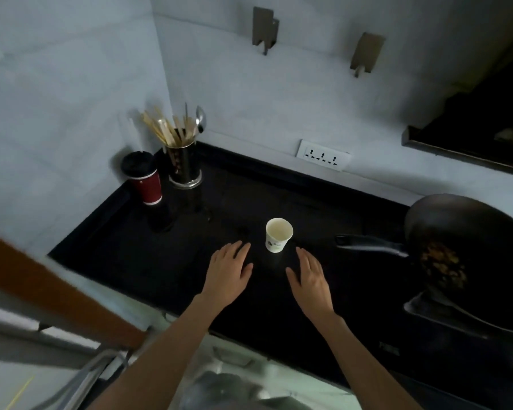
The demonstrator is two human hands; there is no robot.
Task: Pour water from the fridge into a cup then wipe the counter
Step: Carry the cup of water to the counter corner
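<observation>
Left hand (230,273) and right hand (310,281), both flat and empty, flank the near side of the cup (278,234) on the counter (148,261).

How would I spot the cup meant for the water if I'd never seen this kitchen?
Start at the black counter that runs along the pale wall. Near its middle, just beyond the fingertips of the left hand and the right hand, stands a small white paper cup, open and upright. The only other cup, the red cup in the corner, has a black lid.
</observation>
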